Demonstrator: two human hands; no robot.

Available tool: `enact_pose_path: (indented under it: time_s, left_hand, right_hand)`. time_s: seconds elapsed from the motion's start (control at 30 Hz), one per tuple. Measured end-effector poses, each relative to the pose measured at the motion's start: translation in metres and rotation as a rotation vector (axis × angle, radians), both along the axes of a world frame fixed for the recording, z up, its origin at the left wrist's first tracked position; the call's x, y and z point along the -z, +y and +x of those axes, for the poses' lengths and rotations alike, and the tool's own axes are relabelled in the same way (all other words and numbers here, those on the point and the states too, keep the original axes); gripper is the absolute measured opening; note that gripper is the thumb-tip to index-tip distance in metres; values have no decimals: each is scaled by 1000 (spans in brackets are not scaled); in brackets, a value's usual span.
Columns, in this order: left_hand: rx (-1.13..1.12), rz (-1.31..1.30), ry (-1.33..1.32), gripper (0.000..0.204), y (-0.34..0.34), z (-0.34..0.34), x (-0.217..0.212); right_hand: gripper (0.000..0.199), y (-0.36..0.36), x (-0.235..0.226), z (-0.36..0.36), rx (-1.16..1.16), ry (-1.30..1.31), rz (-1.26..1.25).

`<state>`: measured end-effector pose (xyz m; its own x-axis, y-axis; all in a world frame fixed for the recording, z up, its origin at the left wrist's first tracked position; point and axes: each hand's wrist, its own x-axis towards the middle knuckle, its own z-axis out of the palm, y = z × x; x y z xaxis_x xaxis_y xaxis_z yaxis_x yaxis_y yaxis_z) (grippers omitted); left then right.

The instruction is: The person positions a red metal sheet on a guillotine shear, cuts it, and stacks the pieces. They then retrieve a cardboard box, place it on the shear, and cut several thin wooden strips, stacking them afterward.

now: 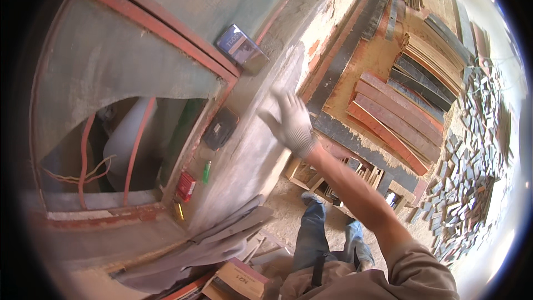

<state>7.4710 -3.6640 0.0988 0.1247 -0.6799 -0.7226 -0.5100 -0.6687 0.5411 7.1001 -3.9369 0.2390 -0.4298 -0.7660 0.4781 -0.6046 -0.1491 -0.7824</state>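
Observation:
My right hand [290, 119], in a pale knitted work glove, reaches out over the edge of a plaster window ledge [252, 116]. Its fingers are spread and somewhat blurred, with nothing in them. Closest to the fingertips is a smartphone [242, 49] with a lit screen, propped on the ledge by the red window frame. A black case [222, 128] lies nearer to me, left of the hand. Further down the ledge are a green lighter [206, 172], a red packet [186, 186] and a small yellow item [179, 211]. My left hand is out of view.
On the right, a workbench [344, 94] bears stacked wooden boards [394, 116] and dark strips. Beyond it spreads a heap of small cut pieces [472, 172]. A broken window pane [105, 66] is at left. Grey cloth [205, 250] and a cardboard box [239, 279] lie close to me.

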Motion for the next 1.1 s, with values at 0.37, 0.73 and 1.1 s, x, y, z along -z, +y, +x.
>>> enact_pose_path:
  time_s: [0.37,0.73,1.1]
  left_hand:
    - [553,100,-178,61,65,15,354]
    - [-24,246,-322,73,0,-50,790]
    - [269,-13,-430,39,102,88,584]
  right_hand:
    - [45,598,280,48,-494,-140,1412]
    - [22,723,418,85,-439,189,1678]
    - [50,717,349,154,-207,55,1695]
